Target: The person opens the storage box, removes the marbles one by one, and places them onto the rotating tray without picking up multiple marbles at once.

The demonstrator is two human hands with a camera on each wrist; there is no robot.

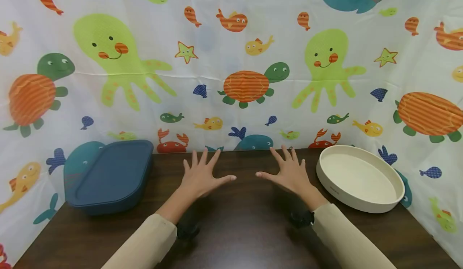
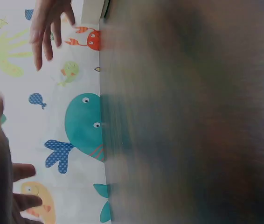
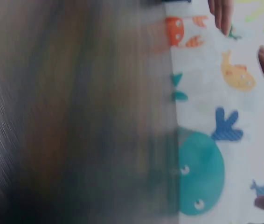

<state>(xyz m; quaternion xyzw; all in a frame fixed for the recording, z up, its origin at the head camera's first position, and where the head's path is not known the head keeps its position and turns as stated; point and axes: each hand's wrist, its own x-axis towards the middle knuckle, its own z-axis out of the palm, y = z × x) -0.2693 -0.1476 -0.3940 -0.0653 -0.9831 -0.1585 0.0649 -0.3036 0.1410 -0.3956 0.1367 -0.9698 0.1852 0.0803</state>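
Note:
Both hands hover over the dark wooden table, palms down with fingers spread. My left hand (image 1: 200,176) holds nothing; its thumb points inward toward the right hand. The right hand (image 1: 290,172) mirrors it, bare as well, thumb pointing left across a gap. Nearest the left hand is a dark blue lidded box (image 1: 112,172) at the table's left. Beside the right hand and wrist stands a round cream tray (image 1: 361,176) with a low rim. In the left wrist view, fingers (image 2: 25,200) of the left hand show at the lower left edge.
The brown table (image 1: 231,228) has a glossy surface that reflects light. A white cloth (image 1: 213,64) printed with sea animals hangs along the back and down both sides. Long beige sleeves (image 1: 152,241) cover the forearms, with a dark band at each wrist.

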